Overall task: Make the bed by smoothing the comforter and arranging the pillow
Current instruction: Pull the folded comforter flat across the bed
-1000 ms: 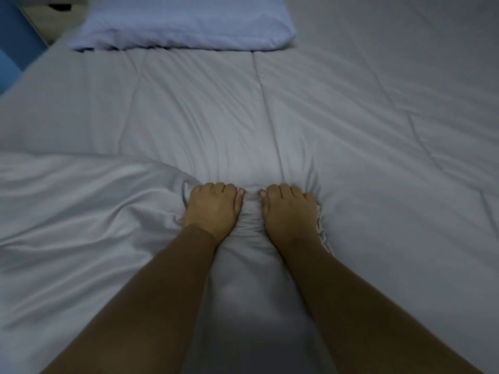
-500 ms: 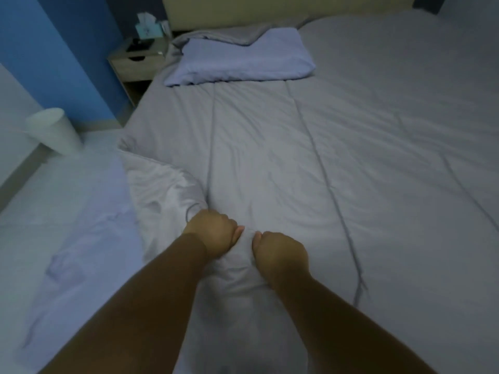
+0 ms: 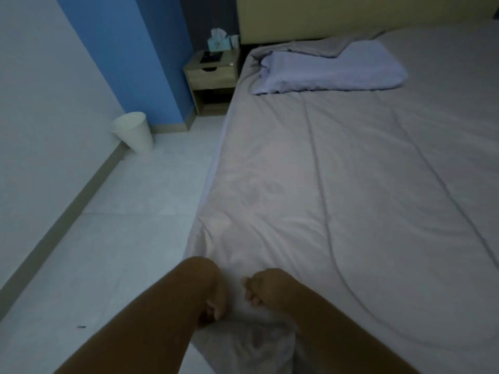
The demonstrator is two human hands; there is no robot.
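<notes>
L hand & R hand sit close together at the near left corner of the comforter. Fingers of both are curled in tight, pinching a bunch of the cloth, which puckers into soft folds btwn & below the wrists. Comforter: grey, matte, quilted w/ long stitched seams, mostly flat over the bed, left edge hanging toward the pale glossy tile floor. Pillow: pale lilac, plump rectangle, at the far end by the beige headboard, w/ a rumpled grey fold behind it. Beside the bed: boxy wood-grain nightstand w/ teal tissue box on top. White tapered bin stands by the wall.
</notes>
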